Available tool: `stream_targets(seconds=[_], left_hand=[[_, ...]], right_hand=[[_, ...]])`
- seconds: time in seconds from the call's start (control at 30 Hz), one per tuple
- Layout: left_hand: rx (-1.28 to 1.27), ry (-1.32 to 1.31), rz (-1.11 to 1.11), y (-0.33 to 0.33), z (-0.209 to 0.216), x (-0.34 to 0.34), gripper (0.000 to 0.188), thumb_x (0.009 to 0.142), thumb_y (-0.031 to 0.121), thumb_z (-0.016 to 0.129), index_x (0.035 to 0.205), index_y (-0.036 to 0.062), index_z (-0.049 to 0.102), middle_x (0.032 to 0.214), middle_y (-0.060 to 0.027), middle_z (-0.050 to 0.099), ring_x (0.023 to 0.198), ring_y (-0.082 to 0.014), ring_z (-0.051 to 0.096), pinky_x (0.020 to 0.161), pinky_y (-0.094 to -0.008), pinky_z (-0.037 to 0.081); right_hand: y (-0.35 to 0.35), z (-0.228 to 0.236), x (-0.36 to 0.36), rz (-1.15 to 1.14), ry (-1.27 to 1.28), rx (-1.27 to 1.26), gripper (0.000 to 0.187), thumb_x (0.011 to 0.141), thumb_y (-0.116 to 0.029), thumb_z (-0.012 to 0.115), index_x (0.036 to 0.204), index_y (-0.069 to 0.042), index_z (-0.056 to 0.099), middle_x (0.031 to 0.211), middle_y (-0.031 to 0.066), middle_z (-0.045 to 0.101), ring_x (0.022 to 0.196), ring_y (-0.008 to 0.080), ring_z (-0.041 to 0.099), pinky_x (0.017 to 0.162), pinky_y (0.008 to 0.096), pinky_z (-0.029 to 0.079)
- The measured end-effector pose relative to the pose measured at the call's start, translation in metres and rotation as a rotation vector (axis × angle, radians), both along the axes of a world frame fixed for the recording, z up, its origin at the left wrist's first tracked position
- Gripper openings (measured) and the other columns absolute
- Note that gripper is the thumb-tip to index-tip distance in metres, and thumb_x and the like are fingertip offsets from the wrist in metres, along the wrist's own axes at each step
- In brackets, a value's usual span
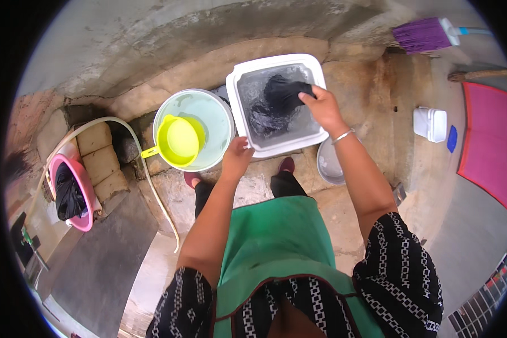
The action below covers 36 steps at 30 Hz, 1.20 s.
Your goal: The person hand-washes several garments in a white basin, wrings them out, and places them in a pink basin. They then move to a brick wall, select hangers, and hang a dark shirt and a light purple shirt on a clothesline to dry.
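Head view. Rough concrete floor and a stained stone step form the work area, with a purple broom far right and a red mat at the right edge.

Centre far: a white tub holding water and a dark cloth. The right hand has its fingers closed on the cloth's upper fold, just above the water. The left hand clamps the tub's near rim, thumb on top.

Left of the tub: a pale bucket with a yellow scoop inside. Far left: a pink bucket with dark contents, beside a hose.

Handling (judged, not measured):
- Cloth: soft, limp, likely heavy when soaked and dripping; gather a thick bunch, not a single edge.
- Tub: water-laden, liable to slosh; hold opposite rims.
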<state>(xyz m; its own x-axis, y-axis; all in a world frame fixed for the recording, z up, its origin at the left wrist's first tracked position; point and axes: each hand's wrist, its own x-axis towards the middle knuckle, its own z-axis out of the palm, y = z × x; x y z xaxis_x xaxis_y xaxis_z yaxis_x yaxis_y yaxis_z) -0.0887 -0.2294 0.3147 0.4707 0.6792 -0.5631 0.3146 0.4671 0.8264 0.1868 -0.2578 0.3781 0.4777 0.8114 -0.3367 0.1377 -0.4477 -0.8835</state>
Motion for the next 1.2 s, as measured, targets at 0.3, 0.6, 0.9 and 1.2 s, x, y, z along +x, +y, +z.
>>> stream_targets(seconds=[0.3, 0.6, 0.9, 1.2], left_hand=[[0.788, 0.146, -0.216, 0.025, 0.134, 0.115, 0.089, 0.059, 0.024, 0.079, 0.132, 0.0019, 0.033, 0.13, -0.0212, 0.041, 0.117, -0.0395, 0.042, 0.096, -0.0378, 0.038], [-0.287, -0.556, 0.156, 0.062, 0.228, 0.168, 0.03, 0.085, 0.021, 0.059, 0.109, 0.0043, 0.057, 0.103, -0.0061, 0.062, 0.095, -0.0201, 0.058, 0.084, -0.0317, 0.046], [-0.795, -0.954, 0.071, 0.035, 0.256, 0.161, 0.034, 0.091, 0.027, 0.048, 0.114, 0.0024, 0.053, 0.113, -0.0103, 0.058, 0.104, -0.022, 0.056, 0.094, -0.0349, 0.044], [0.148, -0.019, -0.452, 0.06, 0.243, 0.15, 0.049, 0.082, 0.032, 0.055, 0.114, -0.0048, 0.049, 0.108, -0.0183, 0.061, 0.098, -0.029, 0.06, 0.083, -0.0373, 0.046]], right_hand=[[-0.02, 0.316, -0.008, 0.05, 0.066, 0.44, 0.017, 0.085, -0.007, 0.059, 0.099, 0.003, 0.061, 0.092, 0.0009, 0.062, 0.083, 0.008, 0.054, 0.076, 0.0234, 0.045], [-0.115, 0.325, 0.005, -0.303, 0.369, 0.553, 0.03, 0.083, -0.005, 0.054, 0.112, 0.002, 0.053, 0.104, 0.0067, 0.06, 0.096, 0.0144, 0.056, 0.084, 0.0322, 0.045], [-0.064, 0.157, -0.018, -0.639, 1.441, 0.56, 0.034, 0.091, -0.023, 0.05, 0.121, -0.008, 0.048, 0.121, 0.0115, 0.053, 0.109, 0.0288, 0.052, 0.097, 0.0503, 0.038], [-0.008, 0.239, -0.02, 0.084, 0.398, 0.112, 0.057, 0.079, -0.029, 0.07, 0.123, -0.003, 0.045, 0.111, 0.0085, 0.056, 0.102, 0.0139, 0.053, 0.088, 0.0277, 0.044]])
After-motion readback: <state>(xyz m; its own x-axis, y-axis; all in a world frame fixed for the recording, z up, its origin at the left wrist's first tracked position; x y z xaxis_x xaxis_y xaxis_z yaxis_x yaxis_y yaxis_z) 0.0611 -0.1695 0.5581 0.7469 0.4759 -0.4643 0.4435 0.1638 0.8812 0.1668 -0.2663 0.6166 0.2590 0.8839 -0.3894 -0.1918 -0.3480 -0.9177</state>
